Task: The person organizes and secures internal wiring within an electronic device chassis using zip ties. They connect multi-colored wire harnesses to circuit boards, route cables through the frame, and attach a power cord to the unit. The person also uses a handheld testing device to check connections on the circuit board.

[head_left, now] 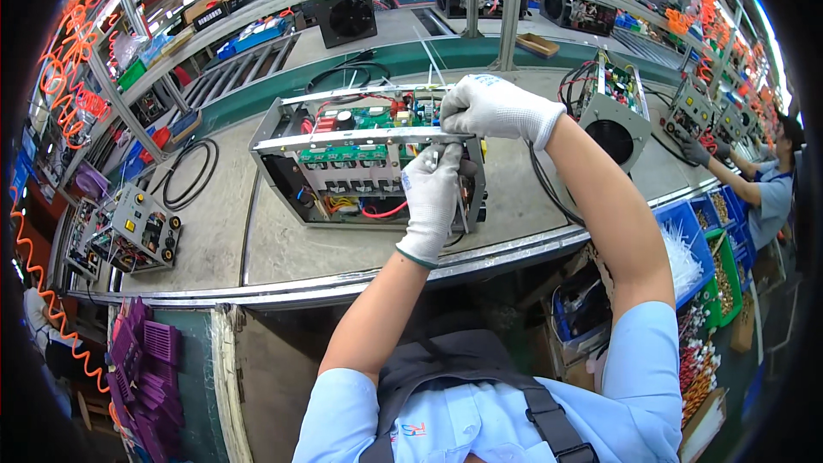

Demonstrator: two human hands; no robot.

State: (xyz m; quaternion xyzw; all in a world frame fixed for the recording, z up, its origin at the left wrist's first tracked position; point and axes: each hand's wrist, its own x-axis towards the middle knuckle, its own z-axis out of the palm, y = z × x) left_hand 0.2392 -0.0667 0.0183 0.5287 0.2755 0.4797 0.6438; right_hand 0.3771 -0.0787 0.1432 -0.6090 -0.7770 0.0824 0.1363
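An open power-supply-like metal chassis (296, 176) stands in front of me on the bench. Green circuit boards (343, 156), red and yellow wires and a metal rail (351, 135) along its top show inside. White gloves cover both hands. My right hand (497, 110) is closed in a pinch at the right end of the top rail. Just below it, my left hand (431, 193) has its fingers pinched together against the front right of the chassis. What either hand pinches is hidden. Thin white strips like cable ties (434, 60) stick up behind the rail beside my right hand.
Similar units stand left (141, 227) and right (613, 124) on the bench (214, 240). Black cables (190, 173) lie coiled there. A metal frame post (509, 21) rises behind. Below right are a blue bin (686, 249) of white strips and a green bin (727, 279). A co-worker (767, 180) works far right.
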